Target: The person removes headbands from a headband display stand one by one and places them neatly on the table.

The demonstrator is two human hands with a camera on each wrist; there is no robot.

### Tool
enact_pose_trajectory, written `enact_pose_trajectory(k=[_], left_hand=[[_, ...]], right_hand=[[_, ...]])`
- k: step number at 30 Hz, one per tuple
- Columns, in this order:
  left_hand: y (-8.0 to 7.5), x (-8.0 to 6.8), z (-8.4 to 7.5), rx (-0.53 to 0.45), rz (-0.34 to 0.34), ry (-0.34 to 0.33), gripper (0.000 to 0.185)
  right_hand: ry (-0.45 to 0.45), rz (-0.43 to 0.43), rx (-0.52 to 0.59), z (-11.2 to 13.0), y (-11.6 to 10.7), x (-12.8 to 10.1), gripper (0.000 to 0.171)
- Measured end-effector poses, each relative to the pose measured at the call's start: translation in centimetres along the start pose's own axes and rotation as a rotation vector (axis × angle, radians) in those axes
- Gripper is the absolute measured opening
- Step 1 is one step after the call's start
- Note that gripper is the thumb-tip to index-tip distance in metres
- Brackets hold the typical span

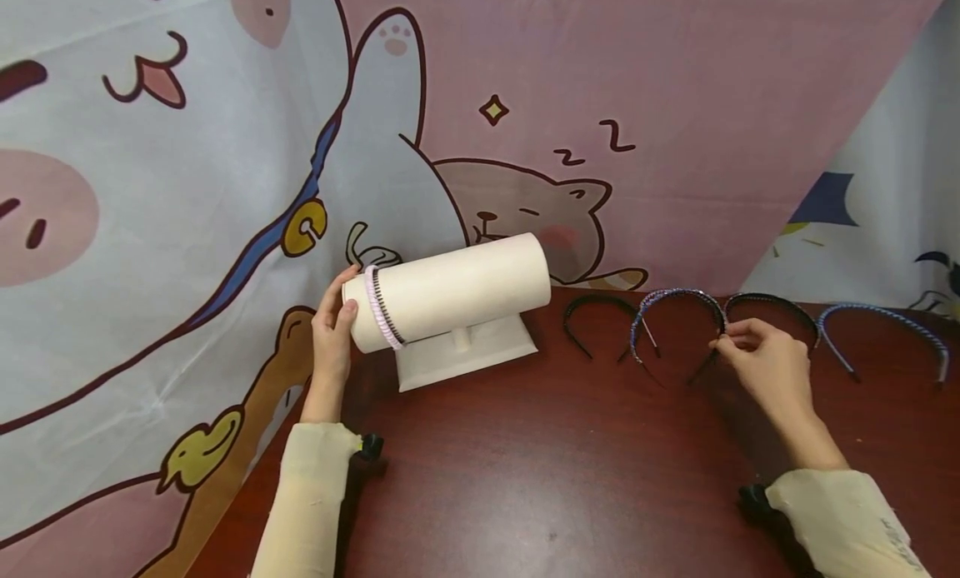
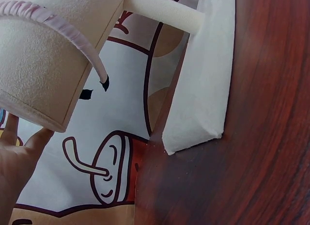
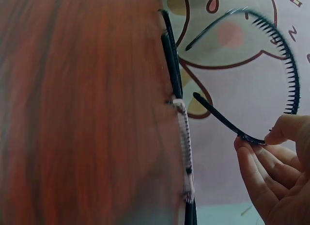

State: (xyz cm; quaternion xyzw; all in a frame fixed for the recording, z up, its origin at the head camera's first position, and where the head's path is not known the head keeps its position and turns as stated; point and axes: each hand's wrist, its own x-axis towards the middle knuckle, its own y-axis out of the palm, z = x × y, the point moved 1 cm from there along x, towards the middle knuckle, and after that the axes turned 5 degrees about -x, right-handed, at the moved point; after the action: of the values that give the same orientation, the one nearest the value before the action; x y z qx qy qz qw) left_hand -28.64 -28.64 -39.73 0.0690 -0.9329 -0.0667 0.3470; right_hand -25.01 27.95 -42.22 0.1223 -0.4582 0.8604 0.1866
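Observation:
A white padded roll on a stand (image 1: 465,286) stands at the table's back left, a pale pink headband (image 1: 381,307) with a row of dark teeth around its left part. My left hand (image 1: 330,324) holds the roll's left end, thumb in front and fingers behind; in the left wrist view the thumb and a finger (image 2: 9,130) meet the end's rim. My right hand (image 1: 772,370) pinches one arm of a glittery blue-and-silver headband (image 1: 678,293) between thumb and fingertips. In the right wrist view this headband (image 3: 292,74) shows inner teeth and is raised off the table.
A black headband (image 1: 600,298) lies left of the held one. Another dark headband (image 1: 776,298) and a braided blue headband (image 1: 888,310) lie to the right, along the back edge of the dark red table (image 1: 555,461). A printed cartoon cloth (image 1: 675,103) hangs behind.

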Motion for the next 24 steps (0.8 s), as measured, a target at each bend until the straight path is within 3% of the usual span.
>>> enact_pose_trajectory(k=[12, 24], left_hand=[[0.5, 0.1, -0.3, -0.018, 0.002, -0.013, 0.048], [0.6, 0.0, -0.1, -0.011, 0.008, -0.012, 0.048]], right_hand=[[0.005, 0.005, -0.070, -3.9, -3.4, -0.9, 0.028], [0.160, 0.024, -0.241, -7.2, -5.7, -1.3, 0.035]])
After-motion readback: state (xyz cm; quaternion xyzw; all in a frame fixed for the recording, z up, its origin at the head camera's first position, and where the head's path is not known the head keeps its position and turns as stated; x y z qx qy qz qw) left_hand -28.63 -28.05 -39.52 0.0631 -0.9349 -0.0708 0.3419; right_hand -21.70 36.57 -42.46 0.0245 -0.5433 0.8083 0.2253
